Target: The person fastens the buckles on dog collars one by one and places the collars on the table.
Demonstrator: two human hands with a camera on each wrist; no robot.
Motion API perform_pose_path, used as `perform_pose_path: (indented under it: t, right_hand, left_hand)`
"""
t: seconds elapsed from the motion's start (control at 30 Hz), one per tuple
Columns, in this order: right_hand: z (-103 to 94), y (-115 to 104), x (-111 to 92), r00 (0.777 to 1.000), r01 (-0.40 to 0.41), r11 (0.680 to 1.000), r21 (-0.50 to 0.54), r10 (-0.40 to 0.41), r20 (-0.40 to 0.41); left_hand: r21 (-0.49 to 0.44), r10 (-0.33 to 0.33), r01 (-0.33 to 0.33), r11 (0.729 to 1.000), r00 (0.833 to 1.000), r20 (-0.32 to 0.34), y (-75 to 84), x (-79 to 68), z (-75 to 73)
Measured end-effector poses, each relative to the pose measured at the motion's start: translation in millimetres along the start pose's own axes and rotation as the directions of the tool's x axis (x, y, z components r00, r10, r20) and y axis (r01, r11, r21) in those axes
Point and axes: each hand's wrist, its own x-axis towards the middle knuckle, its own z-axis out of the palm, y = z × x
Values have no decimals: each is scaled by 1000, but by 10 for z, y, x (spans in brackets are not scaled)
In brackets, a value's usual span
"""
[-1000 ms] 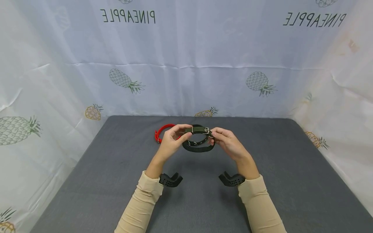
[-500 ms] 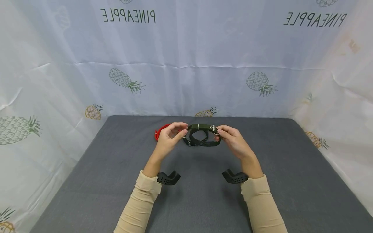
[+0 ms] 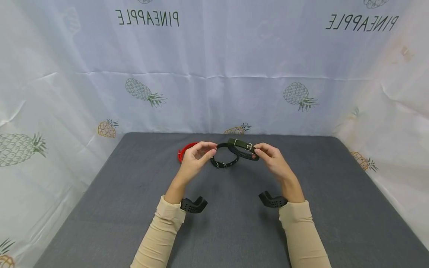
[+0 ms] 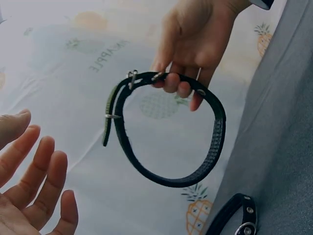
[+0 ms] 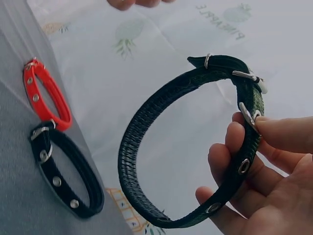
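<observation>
A dark green buckled collar with metal eyelets hangs above the table, fastened in a loop. My right hand pinches it beside the buckle, thumb on the outside, as the right wrist view shows. My left hand is apart from it, fingers spread and holding nothing; in the left wrist view a gap separates these fingers from the loop. On the table below lies a black collar with eyelets and a buckle. Left of that, a red collar lies partly behind my left hand in the head view.
A grey cloth-covered table extends around both arms. White curtains printed with pineapples stand behind it and at both sides. Each wrist carries a black camera mount.
My left hand has let go of the green collar. My right hand has carried it to the right, and it now tilts away from the left fingers, uncovering more of the black collar.
</observation>
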Motion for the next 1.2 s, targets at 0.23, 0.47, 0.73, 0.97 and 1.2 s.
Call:
perform_pose_path:
  t: [0.23,0.47,0.73,0.97,1.2]
  right_hand:
    - [-59,84,18,999,27,996,-82,-29,-20]
    - [-82,133,35,998,-9,985,-171,-1,-61]
    - [-117,260,28,994,-29,940,-341,-8,-107]
    - [-144,373,33,988,-57,918,-392,-5,-155]
    - [-167,454,44,976,-112,875,-472,7,-218]
  left_hand:
    - [-6,10,-10,1000,1000,14,-27,5,-5]
    - [-22,2,-2,1000,1000,14,-31,5,-8]
    - [-36,-1,2,999,1000,14,-33,7,-10]
    - [-56,-5,6,998,1000,24,-26,6,-1]
    - [-75,-11,14,997,999,30,-18,2,-4]
